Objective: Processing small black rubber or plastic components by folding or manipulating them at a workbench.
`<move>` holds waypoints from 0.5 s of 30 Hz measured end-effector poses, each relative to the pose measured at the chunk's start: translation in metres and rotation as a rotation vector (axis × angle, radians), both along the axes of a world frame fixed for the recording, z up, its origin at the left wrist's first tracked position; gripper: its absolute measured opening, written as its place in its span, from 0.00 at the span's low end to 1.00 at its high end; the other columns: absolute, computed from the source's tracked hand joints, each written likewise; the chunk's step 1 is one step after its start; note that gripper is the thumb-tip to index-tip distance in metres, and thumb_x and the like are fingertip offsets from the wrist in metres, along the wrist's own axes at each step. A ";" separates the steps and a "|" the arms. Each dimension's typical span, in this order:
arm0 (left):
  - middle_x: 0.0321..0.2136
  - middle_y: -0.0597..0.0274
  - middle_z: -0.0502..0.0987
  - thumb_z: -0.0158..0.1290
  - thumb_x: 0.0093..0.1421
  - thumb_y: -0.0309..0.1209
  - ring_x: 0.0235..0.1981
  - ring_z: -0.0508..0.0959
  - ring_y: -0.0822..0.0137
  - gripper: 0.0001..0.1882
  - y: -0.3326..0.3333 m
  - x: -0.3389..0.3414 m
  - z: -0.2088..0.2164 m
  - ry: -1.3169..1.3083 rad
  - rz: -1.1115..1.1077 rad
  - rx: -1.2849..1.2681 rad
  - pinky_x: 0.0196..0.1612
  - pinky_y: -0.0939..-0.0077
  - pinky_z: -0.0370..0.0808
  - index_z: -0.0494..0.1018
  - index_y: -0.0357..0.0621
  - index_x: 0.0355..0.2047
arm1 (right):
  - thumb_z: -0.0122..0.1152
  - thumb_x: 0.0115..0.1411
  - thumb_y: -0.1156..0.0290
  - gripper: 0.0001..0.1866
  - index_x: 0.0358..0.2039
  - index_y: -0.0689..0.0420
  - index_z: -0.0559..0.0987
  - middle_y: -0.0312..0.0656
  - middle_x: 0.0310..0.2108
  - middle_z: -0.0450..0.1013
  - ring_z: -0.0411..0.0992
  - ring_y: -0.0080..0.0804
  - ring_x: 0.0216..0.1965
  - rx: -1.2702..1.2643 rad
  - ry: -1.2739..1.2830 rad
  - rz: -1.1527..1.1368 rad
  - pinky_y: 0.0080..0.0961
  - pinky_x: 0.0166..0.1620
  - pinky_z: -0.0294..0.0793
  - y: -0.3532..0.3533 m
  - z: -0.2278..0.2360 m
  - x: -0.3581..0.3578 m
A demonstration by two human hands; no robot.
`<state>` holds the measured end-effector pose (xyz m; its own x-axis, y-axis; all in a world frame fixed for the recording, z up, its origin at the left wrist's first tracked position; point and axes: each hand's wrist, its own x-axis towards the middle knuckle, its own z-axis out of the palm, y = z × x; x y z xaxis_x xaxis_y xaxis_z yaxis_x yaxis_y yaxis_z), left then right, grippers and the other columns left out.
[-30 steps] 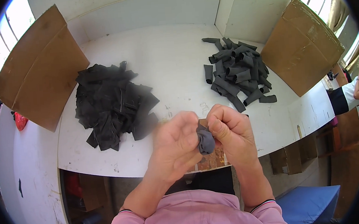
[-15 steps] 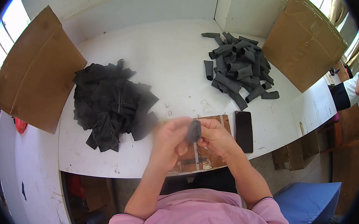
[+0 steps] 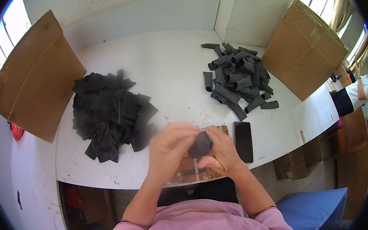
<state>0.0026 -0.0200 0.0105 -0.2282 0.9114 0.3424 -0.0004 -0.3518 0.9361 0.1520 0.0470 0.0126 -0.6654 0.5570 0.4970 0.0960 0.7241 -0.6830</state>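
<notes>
Between my two hands, near the front edge of the table, is a small dark grey fabric tube (image 3: 200, 145), one end turned up toward me. My left hand (image 3: 169, 150) grips its left side, thumb and fingers closed. My right hand (image 3: 224, 150) has its fingers round the tube's upper right side, with the thumb lower down, just below the tube. Left of my hands lies a pile of flat black fabric pieces (image 3: 106, 116). Farther off on the right is a heap of similar grey fabric tubes (image 3: 237, 76).
A brown worn board (image 3: 188, 175) lies under my hands, with a black phone-like slab (image 3: 243, 141) right of it. Cardboard boxes stand at left (image 3: 38, 79) and right (image 3: 304, 49) on the white table (image 3: 163, 73). Another person (image 3: 357, 90) is at far right.
The tube has tipped so that more of its side and end show. My right thumb has come away below it. The whole view has shifted slightly.
</notes>
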 end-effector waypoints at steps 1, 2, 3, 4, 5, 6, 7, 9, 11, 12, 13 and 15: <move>0.36 0.57 0.71 0.52 0.52 0.25 0.31 0.69 0.75 0.07 0.001 0.001 0.000 -0.073 -0.002 -0.033 0.37 0.82 0.66 0.74 0.37 0.32 | 0.57 0.48 0.60 0.19 0.35 0.60 0.71 0.42 0.30 0.68 0.68 0.37 0.33 0.104 -0.124 -0.062 0.28 0.32 0.67 -0.003 0.003 -0.003; 0.36 0.57 0.71 0.52 0.52 0.25 0.31 0.69 0.75 0.07 0.002 0.003 -0.001 -0.074 -0.005 -0.028 0.37 0.82 0.66 0.74 0.37 0.32 | 0.59 0.47 0.59 0.20 0.35 0.60 0.71 0.42 0.30 0.68 0.68 0.37 0.32 0.207 -0.249 -0.124 0.28 0.32 0.67 -0.005 0.006 -0.005; 0.34 0.57 0.72 0.52 0.52 0.25 0.31 0.70 0.75 0.07 0.003 0.006 -0.002 -0.151 0.034 0.009 0.36 0.81 0.66 0.73 0.36 0.31 | 0.60 0.46 0.61 0.18 0.35 0.59 0.71 0.41 0.28 0.69 0.69 0.36 0.31 0.290 -0.306 -0.140 0.29 0.31 0.68 -0.003 0.009 -0.005; 0.33 0.57 0.73 0.53 0.52 0.26 0.31 0.70 0.74 0.07 0.004 0.009 -0.004 -0.228 0.072 0.039 0.35 0.81 0.67 0.73 0.36 0.30 | 0.60 0.46 0.61 0.18 0.35 0.59 0.71 0.41 0.28 0.69 0.69 0.36 0.31 0.287 -0.308 -0.144 0.29 0.31 0.68 -0.003 0.011 -0.005; 0.33 0.57 0.73 0.53 0.52 0.26 0.31 0.70 0.74 0.07 0.003 0.012 -0.002 -0.230 0.069 0.035 0.35 0.81 0.67 0.73 0.36 0.30 | 0.61 0.45 0.62 0.17 0.31 0.60 0.72 0.42 0.28 0.69 0.69 0.37 0.28 0.279 -0.253 -0.136 0.28 0.29 0.68 -0.002 0.013 -0.006; 0.32 0.57 0.73 0.52 0.52 0.26 0.31 0.70 0.73 0.06 0.002 0.014 0.001 -0.335 0.051 -0.009 0.36 0.81 0.67 0.72 0.36 0.30 | 0.62 0.44 0.62 0.16 0.28 0.61 0.73 0.42 0.27 0.69 0.69 0.38 0.26 0.268 -0.198 -0.129 0.28 0.27 0.69 -0.001 0.014 -0.007; 0.31 0.57 0.73 0.52 0.53 0.27 0.31 0.71 0.73 0.07 0.001 0.016 0.003 -0.440 0.037 -0.051 0.36 0.81 0.67 0.72 0.36 0.29 | 0.62 0.44 0.62 0.16 0.28 0.61 0.73 0.42 0.27 0.69 0.69 0.38 0.26 0.265 -0.202 -0.129 0.28 0.27 0.69 0.001 0.014 -0.007; 0.30 0.58 0.73 0.52 0.53 0.27 0.31 0.71 0.73 0.07 0.004 0.010 -0.004 -0.321 0.002 0.001 0.37 0.80 0.67 0.71 0.36 0.30 | 0.59 0.47 0.63 0.13 0.28 0.58 0.72 0.39 0.21 0.67 0.68 0.35 0.24 0.289 -0.214 -0.116 0.28 0.25 0.66 0.004 0.012 -0.007; 0.30 0.59 0.73 0.52 0.53 0.27 0.32 0.71 0.73 0.07 0.006 0.007 -0.008 -0.200 -0.027 0.053 0.38 0.80 0.67 0.71 0.36 0.30 | 0.59 0.46 0.64 0.12 0.25 0.58 0.71 0.39 0.20 0.66 0.67 0.35 0.23 0.271 -0.213 -0.120 0.28 0.24 0.65 0.005 0.012 -0.009; 0.30 0.60 0.73 0.50 0.53 0.24 0.30 0.71 0.74 0.06 0.005 0.007 -0.007 -0.321 0.019 0.087 0.35 0.81 0.68 0.71 0.36 0.31 | 0.60 0.45 0.65 0.11 0.22 0.58 0.71 0.38 0.18 0.65 0.67 0.35 0.22 0.257 -0.209 -0.128 0.28 0.23 0.65 0.005 0.012 -0.010; 0.30 0.61 0.73 0.47 0.53 0.21 0.29 0.72 0.74 0.06 0.004 0.007 -0.008 -0.441 0.067 0.120 0.33 0.83 0.70 0.71 0.35 0.32 | 0.60 0.45 0.65 0.11 0.22 0.58 0.71 0.38 0.18 0.65 0.67 0.35 0.22 0.251 -0.211 -0.123 0.28 0.23 0.65 0.005 0.011 -0.010; 0.30 0.60 0.73 0.50 0.53 0.23 0.31 0.71 0.73 0.05 0.003 0.007 -0.016 -0.562 0.044 0.061 0.36 0.80 0.68 0.70 0.37 0.31 | 0.59 0.45 0.66 0.11 0.18 0.57 0.68 0.38 0.16 0.63 0.65 0.34 0.20 0.336 -0.285 -0.135 0.29 0.21 0.63 0.004 0.009 -0.010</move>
<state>0.0091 -0.0170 -0.0058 -0.4276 0.8794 0.2091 -0.4768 -0.4160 0.7743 0.1424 0.0514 0.0216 -0.7342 0.4877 0.4724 0.3551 0.8688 -0.3451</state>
